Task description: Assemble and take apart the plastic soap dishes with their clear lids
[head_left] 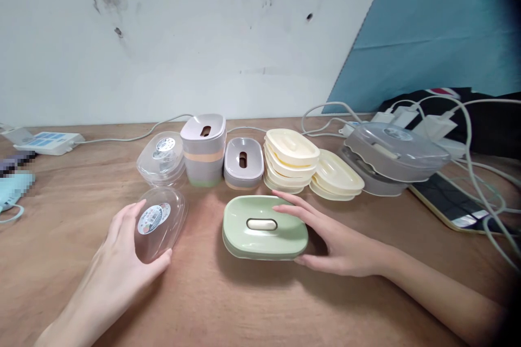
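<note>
My left hand (122,252) wraps round a clear plastic lid (159,222) with a round sticker, tilted on the wooden table (228,303). My right hand (329,236) grips the right side of a green soap dish (264,226) that lies flat in front of me, fingers over its top edge and thumb under its near corner. Behind them stands a row: clear lids (161,158), a tall stack of grey dishes (203,147), a single grey dish (243,161), and two stacks of cream dishes (290,158).
A large grey lidded container (394,156) sits at the right, with a phone (450,201), white chargers and cables (472,135) around it. A power strip (48,142) and a face mask (14,190) lie at the far left. A white wall rises behind the table.
</note>
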`<state>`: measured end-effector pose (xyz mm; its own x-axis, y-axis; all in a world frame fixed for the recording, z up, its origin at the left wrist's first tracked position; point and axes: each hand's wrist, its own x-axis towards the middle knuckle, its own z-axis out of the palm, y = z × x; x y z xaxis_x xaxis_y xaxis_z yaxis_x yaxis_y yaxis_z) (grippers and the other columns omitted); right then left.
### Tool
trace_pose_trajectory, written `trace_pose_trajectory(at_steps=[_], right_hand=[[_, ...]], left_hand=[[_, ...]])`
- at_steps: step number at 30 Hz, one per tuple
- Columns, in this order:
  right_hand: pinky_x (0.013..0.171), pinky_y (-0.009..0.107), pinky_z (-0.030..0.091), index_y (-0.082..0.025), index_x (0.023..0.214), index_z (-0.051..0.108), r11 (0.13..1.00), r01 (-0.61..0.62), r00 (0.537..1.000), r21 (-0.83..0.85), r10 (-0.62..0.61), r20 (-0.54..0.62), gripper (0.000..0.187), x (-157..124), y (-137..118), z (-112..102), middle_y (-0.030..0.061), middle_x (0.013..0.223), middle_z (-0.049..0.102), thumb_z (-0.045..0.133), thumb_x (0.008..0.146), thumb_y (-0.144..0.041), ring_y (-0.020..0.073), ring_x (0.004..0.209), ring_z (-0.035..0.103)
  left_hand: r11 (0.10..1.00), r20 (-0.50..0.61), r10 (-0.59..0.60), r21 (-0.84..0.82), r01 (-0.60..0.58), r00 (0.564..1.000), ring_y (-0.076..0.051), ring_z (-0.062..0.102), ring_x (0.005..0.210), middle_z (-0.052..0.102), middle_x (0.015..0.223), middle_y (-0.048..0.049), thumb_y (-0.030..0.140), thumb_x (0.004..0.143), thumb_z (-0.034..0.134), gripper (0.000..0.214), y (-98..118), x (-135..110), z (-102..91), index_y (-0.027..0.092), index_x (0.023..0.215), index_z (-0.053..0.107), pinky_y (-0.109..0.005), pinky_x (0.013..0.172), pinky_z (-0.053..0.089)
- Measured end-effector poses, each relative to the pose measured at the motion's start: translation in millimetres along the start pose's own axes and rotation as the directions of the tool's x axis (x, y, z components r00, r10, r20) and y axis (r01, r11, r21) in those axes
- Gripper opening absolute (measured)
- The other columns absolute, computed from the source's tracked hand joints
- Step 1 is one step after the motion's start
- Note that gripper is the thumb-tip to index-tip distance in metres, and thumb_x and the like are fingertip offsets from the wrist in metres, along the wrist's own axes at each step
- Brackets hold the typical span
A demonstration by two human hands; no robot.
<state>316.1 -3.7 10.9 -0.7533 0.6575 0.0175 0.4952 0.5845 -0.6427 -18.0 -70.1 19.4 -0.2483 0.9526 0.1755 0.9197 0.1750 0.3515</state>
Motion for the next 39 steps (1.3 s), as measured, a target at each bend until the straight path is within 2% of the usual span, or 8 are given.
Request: trace_pose_trajectory(at_steps=[6,9,13,17,20,25,33,39], right_hand=[[0.106,0.044,0.029,-0.026,0.137,0.024,1.000,0.010,1.000,0.007,-0.010,-0.007,0.067,-1.2,1.3,1.0,0.0109,0.151,0.010,0.057,0.078,-0.029,0.0280,0.136,0.022],[0.107,0.044,0.028,-0.026,0.139,0.019,0.999,0.034,0.999,-0.007,-0.034,-0.016,0.071,-0.4,1.1,1.5,0.0116,0.150,0.012,0.057,0.079,-0.028,0.0271,0.137,0.020],[0.107,0.046,0.027,-0.025,0.142,0.009,0.999,0.019,1.000,-0.033,-0.020,-0.017,0.084,1.2,0.9,3.2,0.0133,0.149,0.012,0.061,0.076,-0.033,0.0296,0.136,0.020],[0.106,0.045,0.030,-0.024,0.143,0.006,0.998,-0.030,0.997,-0.053,0.026,-0.073,0.093,1.8,0.1,5.6,0.0138,0.147,0.020,0.065,0.073,-0.037,0.0302,0.133,0.027],[0.105,0.045,0.032,-0.023,0.143,0.005,0.998,-0.039,0.995,-0.048,0.034,-0.096,0.095,1.9,-1.3,5.8,0.0148,0.145,0.026,0.066,0.072,-0.037,0.0301,0.130,0.032],[0.105,0.044,0.032,-0.022,0.143,0.005,0.999,-0.042,0.995,-0.033,0.039,-0.094,0.095,2.1,-1.0,5.1,0.0143,0.145,0.026,0.066,0.072,-0.035,0.0293,0.130,0.033],[0.107,0.047,0.030,-0.022,0.143,0.005,0.997,-0.027,0.998,-0.075,0.023,-0.053,0.093,0.8,4.3,5.1,0.0149,0.148,0.021,0.065,0.074,-0.037,0.0294,0.133,0.027],[0.109,0.045,0.026,-0.020,0.144,-0.001,0.997,-0.058,0.997,-0.050,0.056,-0.050,0.098,-0.5,7.1,5.2,0.0139,0.151,0.016,0.066,0.074,-0.038,0.0284,0.136,0.023]], left_hand=[[0.999,-0.018,0.036,0.021,-0.036,0.999,-0.040,0.041,0.121,0.030,0.140,-0.0103,0.049,0.073,0.049,0.074,-5.0,0.8,-4.2,0.026,0.137,0.020,-0.061,0.094,0.038],[0.988,-0.040,0.144,-0.042,-0.146,0.989,-0.040,0.036,0.125,0.025,0.143,-0.0077,0.046,0.073,0.052,0.082,0.9,1.9,-13.3,0.029,0.141,0.010,-0.061,0.099,0.033],[0.884,-0.038,0.390,-0.263,-0.386,0.920,-0.035,0.031,0.130,0.026,0.145,-0.0057,0.037,0.073,0.058,0.089,24.3,8.2,-16.9,0.030,0.143,0.005,-0.054,0.106,0.030],[0.729,-0.008,0.553,-0.479,-0.489,0.833,-0.031,0.028,0.133,0.027,0.145,-0.0086,0.034,0.073,0.064,0.093,53.2,17.7,3.1,0.028,0.143,0.003,-0.050,0.108,0.029],[0.638,-0.060,0.586,-0.581,-0.505,0.808,-0.030,0.025,0.134,0.022,0.147,-0.0101,0.034,0.074,0.065,0.093,64.4,19.8,25.7,0.028,0.142,0.002,-0.051,0.108,0.027],[0.629,-0.049,0.533,-0.645,-0.434,0.845,-0.030,0.019,0.136,0.016,0.149,-0.0095,0.030,0.075,0.063,0.091,59.5,16.8,48.2,0.027,0.142,0.002,-0.051,0.109,0.025],[0.599,0.043,0.589,-0.693,-0.401,0.807,-0.029,0.016,0.137,0.012,0.150,-0.0093,0.026,0.073,0.064,0.092,58.8,17.7,48.6,0.025,0.142,0.002,-0.049,0.110,0.024],[0.579,0.065,0.619,-0.711,-0.399,0.783,-0.029,0.021,0.135,0.019,0.147,-0.0114,0.023,0.071,0.066,0.089,60.5,16.4,47.5,0.022,0.140,0.011,-0.046,0.111,0.024]])
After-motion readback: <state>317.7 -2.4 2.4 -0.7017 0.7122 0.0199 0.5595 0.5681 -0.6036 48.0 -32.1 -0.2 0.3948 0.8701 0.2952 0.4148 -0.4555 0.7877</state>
